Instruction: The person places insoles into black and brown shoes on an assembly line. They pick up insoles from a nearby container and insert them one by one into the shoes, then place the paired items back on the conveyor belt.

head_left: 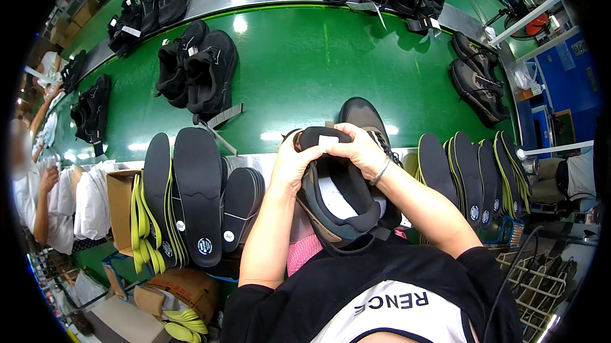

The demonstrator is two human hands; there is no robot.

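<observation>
Black shoe (340,200) held against the chest above the green belt (305,69), left hand (289,163) and right hand (358,147) both gripping its collar; probably light, soft-topped, stiff-soled, best held at that rim; 2 insole stacks (191,196) flank it.

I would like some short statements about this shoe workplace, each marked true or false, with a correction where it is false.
1. Both hands, left hand and right hand, hold a black shoe. True.
2. The conveyor belt is red. False: it is green.
3. Black insoles stand upright to the left of the hands. True.
4. The belt carries no shoes. False: several dark shoe pairs lie on it.
5. A bracelet is on the right wrist. True.
</observation>
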